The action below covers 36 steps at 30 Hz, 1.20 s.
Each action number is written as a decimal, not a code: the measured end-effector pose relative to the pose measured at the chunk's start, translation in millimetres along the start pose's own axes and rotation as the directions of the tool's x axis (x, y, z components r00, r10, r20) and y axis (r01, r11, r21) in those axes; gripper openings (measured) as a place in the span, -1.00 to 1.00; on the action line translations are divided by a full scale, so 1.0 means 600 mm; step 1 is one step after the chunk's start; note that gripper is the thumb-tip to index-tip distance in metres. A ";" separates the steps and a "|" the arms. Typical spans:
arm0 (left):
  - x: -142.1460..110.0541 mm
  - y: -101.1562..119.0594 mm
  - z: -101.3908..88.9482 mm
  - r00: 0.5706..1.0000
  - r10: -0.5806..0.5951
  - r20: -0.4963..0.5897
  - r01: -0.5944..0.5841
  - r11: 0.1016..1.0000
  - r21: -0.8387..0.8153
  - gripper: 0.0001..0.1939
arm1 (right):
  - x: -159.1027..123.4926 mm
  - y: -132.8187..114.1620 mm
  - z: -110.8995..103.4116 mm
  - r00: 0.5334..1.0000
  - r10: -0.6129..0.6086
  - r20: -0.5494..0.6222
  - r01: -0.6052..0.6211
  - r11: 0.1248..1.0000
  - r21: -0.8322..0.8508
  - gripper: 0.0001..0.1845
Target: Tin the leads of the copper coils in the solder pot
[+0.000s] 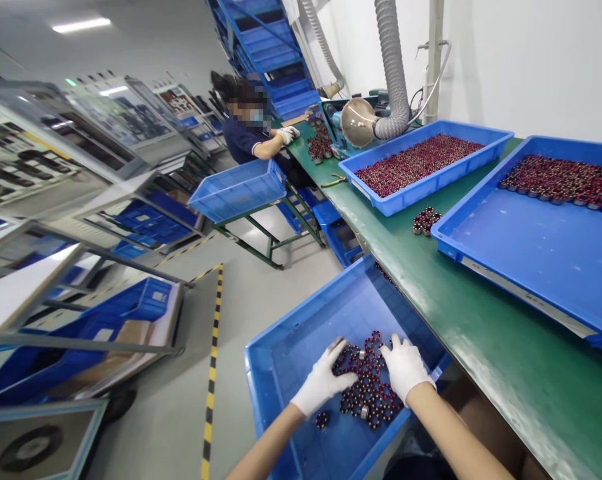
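Observation:
My left hand (325, 381), in a white glove, lies over the left side of a loose heap of small ring-shaped parts (368, 387). Its thumb and fingers are apart. Across the heap, my gloved right hand (405, 367) rests at the right edge with its fingers spread. The rings are dark with red and gold-coloured spots, and a few stand on edge showing silvery sides. They lie in a deep blue bin (293, 333) below the bench. One ring (322, 419) sits apart, near my left wrist. Whether either palm covers more rings is hidden.
Along the right runs a green workbench (481, 307) with a partly filled blue tray (545, 233), a fuller tray (425, 167) and a small ring cluster (425, 220). Beyond, a co-worker (251, 133) sits by a blue bin on a stand (241, 193) and a machine with a hose (358, 123).

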<state>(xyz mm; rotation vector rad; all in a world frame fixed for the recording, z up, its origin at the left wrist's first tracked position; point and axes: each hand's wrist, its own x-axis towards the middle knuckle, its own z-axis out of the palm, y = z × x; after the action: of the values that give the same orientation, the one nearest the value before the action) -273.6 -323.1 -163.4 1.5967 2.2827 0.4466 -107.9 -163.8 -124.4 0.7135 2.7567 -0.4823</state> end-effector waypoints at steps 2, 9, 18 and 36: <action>-0.013 -0.011 -0.029 0.996 0.050 0.080 -0.051 0.999 0.018 -0.10 | 0.000 0.000 0.001 1.000 0.001 0.009 -0.001 1.000 0.012 -0.56; -0.022 -0.025 -0.038 0.969 0.206 0.134 -0.218 0.972 0.082 -0.06 | 0.012 -0.009 0.008 0.989 0.118 0.093 -0.124 0.990 0.065 -0.28; -0.020 -0.005 0.020 0.938 0.348 0.001 -0.345 0.930 0.124 -0.27 | 0.023 -0.010 0.004 0.989 0.101 0.110 -0.113 0.988 0.109 -0.63; -0.027 0.027 0.054 0.977 0.112 -0.183 -0.059 0.960 0.275 -0.60 | 0.024 -0.008 0.014 0.992 0.064 0.105 -0.076 0.991 0.109 -0.63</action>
<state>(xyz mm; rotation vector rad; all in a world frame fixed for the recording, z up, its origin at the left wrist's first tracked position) -241.0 -331.0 -184.4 1.8622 2.5176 0.3404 -121.2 -164.9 -135.3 0.7861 2.6171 -0.6450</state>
